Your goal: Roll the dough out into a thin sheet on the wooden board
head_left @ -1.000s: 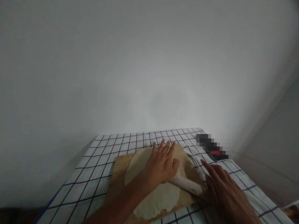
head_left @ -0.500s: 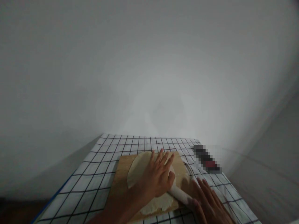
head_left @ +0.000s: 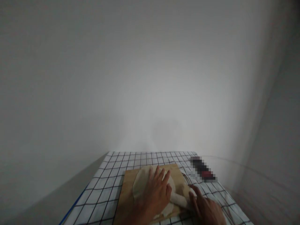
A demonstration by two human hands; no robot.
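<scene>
A flat, pale sheet of dough (head_left: 140, 182) lies on a wooden board (head_left: 126, 187). My left hand (head_left: 158, 190) rests over the dough with its fingers spread and pointing away from me, covering much of it. From beneath or beside the left palm, a pale rolling pin (head_left: 179, 200) slants down to the right across the dough and board; its left end is hidden. At the pin's right end is my right hand (head_left: 205, 206), fingers bent around it, though blur hides the exact contact.
A white checked cloth (head_left: 103, 184) covers the table under the board. To the right lies a pixelated dark and red object (head_left: 203, 170). Near the board's right edge shows part of a clear, rounded rim (head_left: 187, 178). A pale wall (head_left: 150, 93) stands behind the table.
The view has tilted up, so the table sits lower in the picture. My right hand has gone from stretched fingers to bent ones at the pin's end; my left hand stays spread over the dough.
</scene>
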